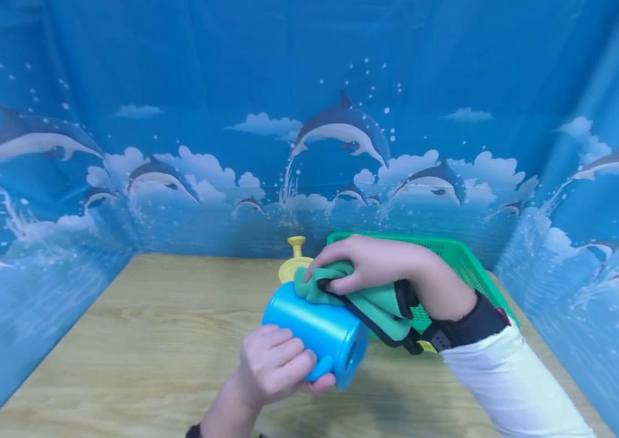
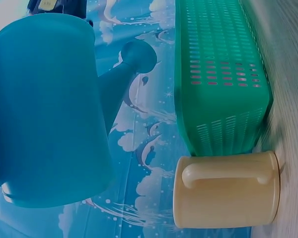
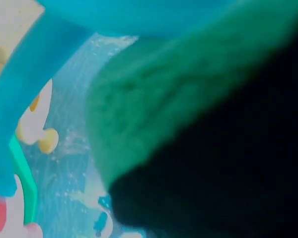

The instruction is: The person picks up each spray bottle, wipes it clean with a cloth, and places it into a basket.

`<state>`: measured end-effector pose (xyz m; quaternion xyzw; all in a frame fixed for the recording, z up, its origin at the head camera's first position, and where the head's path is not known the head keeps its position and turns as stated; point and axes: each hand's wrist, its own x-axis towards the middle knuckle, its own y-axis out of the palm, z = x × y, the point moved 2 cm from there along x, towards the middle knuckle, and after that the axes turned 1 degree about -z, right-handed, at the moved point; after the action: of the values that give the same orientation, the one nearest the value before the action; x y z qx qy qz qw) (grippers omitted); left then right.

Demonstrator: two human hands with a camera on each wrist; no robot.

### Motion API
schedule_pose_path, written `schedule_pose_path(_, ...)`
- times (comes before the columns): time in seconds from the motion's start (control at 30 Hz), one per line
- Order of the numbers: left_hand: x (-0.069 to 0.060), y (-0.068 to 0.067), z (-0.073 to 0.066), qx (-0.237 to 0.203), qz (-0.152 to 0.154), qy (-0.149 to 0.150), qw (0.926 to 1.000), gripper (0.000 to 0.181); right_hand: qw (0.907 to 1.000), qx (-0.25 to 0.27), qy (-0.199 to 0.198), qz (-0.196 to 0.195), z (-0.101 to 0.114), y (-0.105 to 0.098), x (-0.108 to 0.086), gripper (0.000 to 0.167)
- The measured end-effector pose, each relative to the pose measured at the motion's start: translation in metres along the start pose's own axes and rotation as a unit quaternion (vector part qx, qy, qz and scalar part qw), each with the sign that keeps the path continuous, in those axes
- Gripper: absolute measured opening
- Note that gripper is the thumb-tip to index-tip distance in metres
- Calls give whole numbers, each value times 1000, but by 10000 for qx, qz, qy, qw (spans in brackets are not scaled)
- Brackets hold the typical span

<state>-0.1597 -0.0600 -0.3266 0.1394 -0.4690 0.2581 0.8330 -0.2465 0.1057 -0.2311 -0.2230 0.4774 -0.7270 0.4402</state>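
L hand grips blu wtr can.

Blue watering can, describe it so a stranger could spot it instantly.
Above the wood-grain table, find the left hand. It grips the blue watering can, whose side the green cloth touches. Unlike the yellowish vessel beside the green basket, this one is blue and held.

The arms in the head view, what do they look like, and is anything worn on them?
They are a person's. The right hand and left hand wear no gloves. On the right are a white sleeve and a black band with a small dark block and yellow patch. On the left, only a black edge shows.
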Motion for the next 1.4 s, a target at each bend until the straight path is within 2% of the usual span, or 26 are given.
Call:
schedule_pose_path(0.33,-3,-3,4,96,91,36,9999,47,9996,42,-282,12,-13,-3,-34,30)
schedule_pose_path(0.43,-3,-3,4,94,117,41,9999,46,9995,218,-242,-19,-18,-1,-41,29)
schedule_pose_path(0.53,-4,-2,4,113,82,94,9999,46,9991,409,-19,-113,-22,2,-44,28)
schedule_pose_path(0.7,-3,-1,2,79,42,147,9999,46,9963,657,452,-324,-25,10,-31,31)
schedule_pose_path(0.9,2,-1,-3,3,-12,189,9998,47,9962,637,388,-459,-26,16,-6,32)
schedule_pose_path(1.13,9,-4,-3,6,-171,184,9997,47,9956,788,283,-431,-22,20,18,32)
schedule_pose_path(1.27,8,-6,-1,-32,-126,48,9999,48,9946,779,491,-483,-21,22,20,33)
schedule_pose_path(1.4,4,-7,2,-70,-11,-92,9999,48,9936,564,854,-480,-22,19,13,35)
